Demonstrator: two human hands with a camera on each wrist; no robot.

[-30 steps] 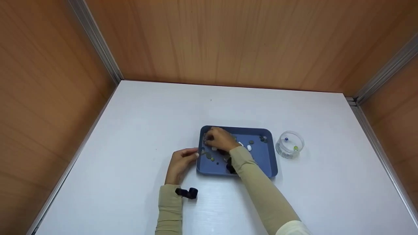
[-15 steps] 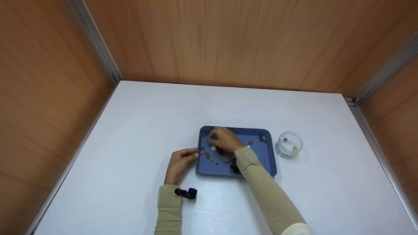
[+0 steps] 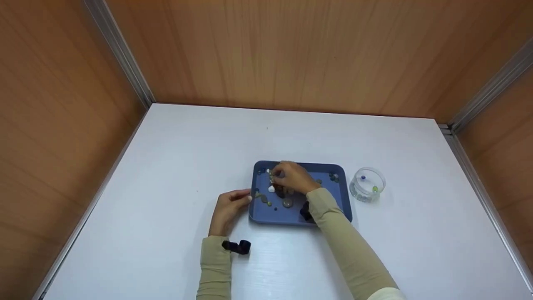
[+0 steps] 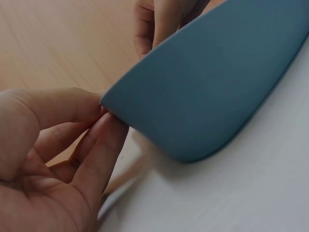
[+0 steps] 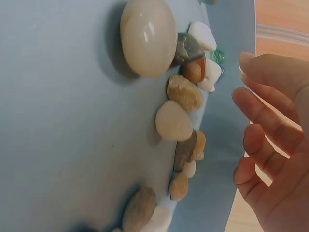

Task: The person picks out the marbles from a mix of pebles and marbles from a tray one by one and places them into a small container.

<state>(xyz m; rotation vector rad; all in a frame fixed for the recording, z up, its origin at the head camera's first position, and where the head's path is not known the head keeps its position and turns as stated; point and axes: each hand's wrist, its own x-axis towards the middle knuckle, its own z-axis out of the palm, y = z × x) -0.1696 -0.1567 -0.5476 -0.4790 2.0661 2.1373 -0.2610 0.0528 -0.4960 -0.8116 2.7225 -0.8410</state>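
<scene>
My left hand (image 3: 227,210) holds the left rim of a blue tray (image 3: 343,196). In the left wrist view, its thumb and fingers pinch the tray's edge (image 4: 203,82). My right hand (image 3: 293,177) reaches over the tray's back left part, close above the stones. The right wrist view shows this hand (image 5: 280,125) with loosely bent fingers, thumb and forefinger apart, nothing visible between them. Beside it runs a line of brown, grey and white pebbles (image 5: 174,121) with a large glossy cream pebble (image 5: 149,38). A green glass marble (image 5: 217,56) lies by the tray wall.
Right of the tray stands a round clear container (image 3: 367,185) with clear pieces low inside, plus a blue ball (image 3: 363,178) and a green ball (image 3: 375,188). Dark marbles (image 3: 334,178) sit in the tray's back right corner. Wood-grain panels (image 3: 291,54) surround the white table (image 3: 175,175).
My right hand has shifted slightly to the right, baring white stones and marbles near the tray's back left corner. The left hand stays on the rim.
</scene>
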